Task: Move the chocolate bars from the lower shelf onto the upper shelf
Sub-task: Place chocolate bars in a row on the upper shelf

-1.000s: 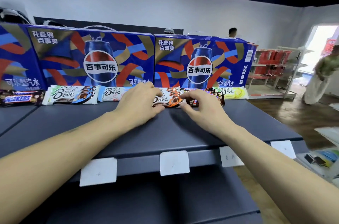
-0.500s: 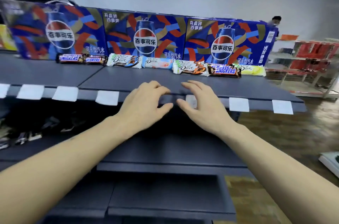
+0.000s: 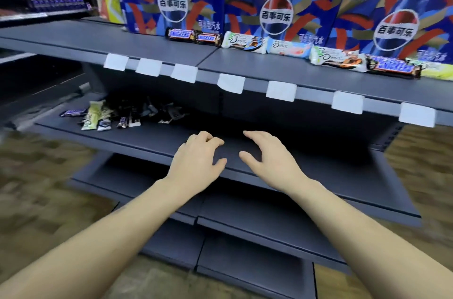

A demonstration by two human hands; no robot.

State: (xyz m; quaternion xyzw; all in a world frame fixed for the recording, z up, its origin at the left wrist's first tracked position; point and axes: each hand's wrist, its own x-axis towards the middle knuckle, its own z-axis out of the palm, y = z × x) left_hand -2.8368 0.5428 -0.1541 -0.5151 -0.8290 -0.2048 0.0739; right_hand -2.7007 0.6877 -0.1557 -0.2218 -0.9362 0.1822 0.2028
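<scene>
Change: both hands have come down from the upper shelf's front edge to the lower shelf, and neither holds a bar.
Left hand (image 3: 196, 161): palm down over the lower shelf (image 3: 152, 141), fingers loosely curled, holding nothing.
Right hand (image 3: 267, 159): just beside the left, fingers spread and slightly bent, gripping nothing.
Bars still below (image 3: 115, 114): a loose heap at the left back of the lower shelf, well apart from both hands.
Bars already above (image 3: 289, 52): a row along the back of the upper shelf (image 3: 171, 52), lying flat against the blue Pepsi boxes (image 3: 277, 4).
Price tags (image 3: 231, 83): blank white cards hanging along the upper shelf's front edge.
</scene>
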